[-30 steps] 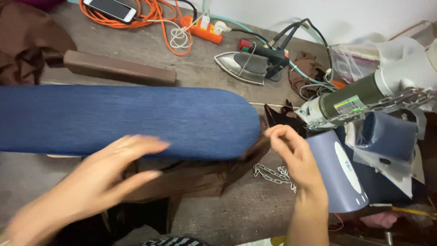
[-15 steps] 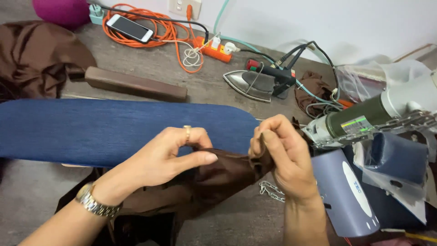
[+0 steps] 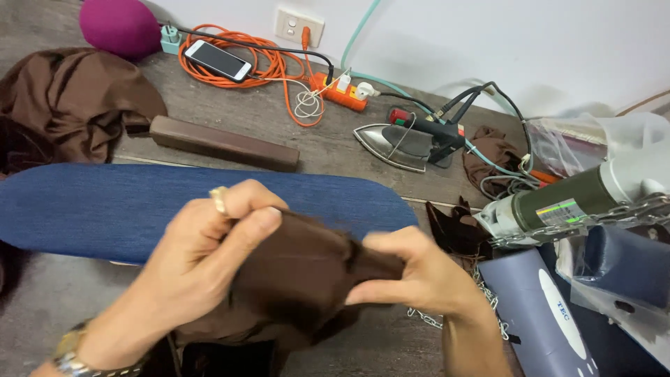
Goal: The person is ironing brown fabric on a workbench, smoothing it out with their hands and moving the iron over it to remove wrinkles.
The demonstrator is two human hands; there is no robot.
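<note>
A grey, wood-grained worktop (image 3: 293, 119) runs up to a white wall with a socket plate (image 3: 299, 26); across it lies a long blue padded pressing board (image 3: 105, 206). Over the board's near edge, 2 bare hands hold 1 piece of dark brown fabric (image 3: 300, 279). The left hand (image 3: 209, 244), with a ring on 1 finger and a watch at the wrist, is closed on the cloth's left side, thumb pressed over the top. The right hand (image 3: 419, 276) pinches the cloth's right end between thumb and fingers, so both hands are shut on it and the fabric bunches between them, slightly blurred.

Behind the board sit a brown wooden block (image 3: 223, 143), an orange extension cable (image 3: 272, 66) with a phone (image 3: 218, 59) on it, and a flat iron (image 3: 408, 143) resting on its side. A heap of brown cloth (image 3: 70, 105) lies at the far left. To the right stand a green-bodied machine (image 3: 558, 206) and a grey-blue padded form (image 3: 551, 321), with a chain (image 3: 426, 318) on the table.

The step in hand looks like gathering and sorting out the piece by touch. The next move would probably call for spreading it flat on the board, keeping its edges taut and clear of the chain.
</note>
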